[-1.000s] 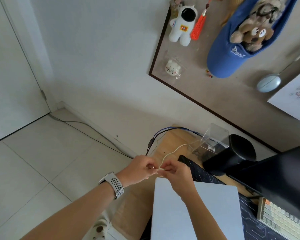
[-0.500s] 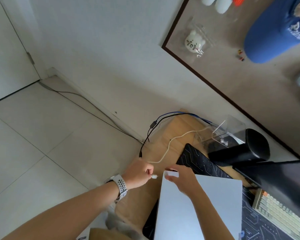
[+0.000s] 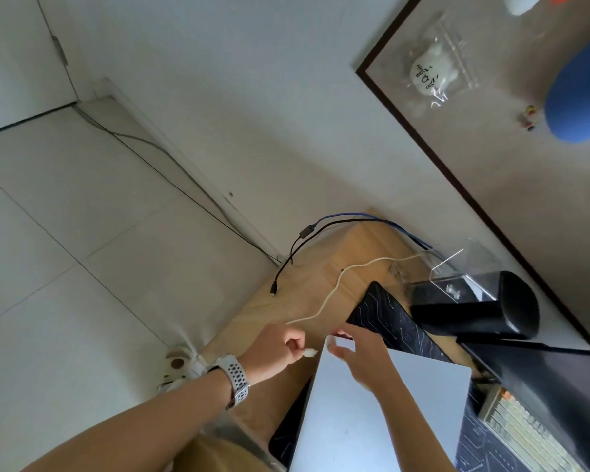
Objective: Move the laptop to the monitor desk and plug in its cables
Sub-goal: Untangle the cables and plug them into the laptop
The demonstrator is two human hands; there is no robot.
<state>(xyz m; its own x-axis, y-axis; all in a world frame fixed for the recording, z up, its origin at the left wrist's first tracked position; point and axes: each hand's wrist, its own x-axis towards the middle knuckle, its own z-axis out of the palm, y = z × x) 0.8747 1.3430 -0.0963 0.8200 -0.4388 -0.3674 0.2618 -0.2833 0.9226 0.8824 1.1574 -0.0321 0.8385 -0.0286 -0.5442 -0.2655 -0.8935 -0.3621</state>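
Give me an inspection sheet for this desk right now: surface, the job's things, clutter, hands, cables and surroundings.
Surface: wooden desk, partly covered by a dark circuit-pattern mat.
Job's things: closed silver laptop lies on the mat; white cable not yet plugged in.
Clutter: black speaker, clear acrylic stand, keyboard at the right edge.
Hands: left hand pinches the white cable's plug just short of the laptop's corner; right hand steadies that corner.
Cables: black cable hangs loose over the desk edge; blue cable runs behind.
Surroundings: tiled floor, white wall, pinboard above.
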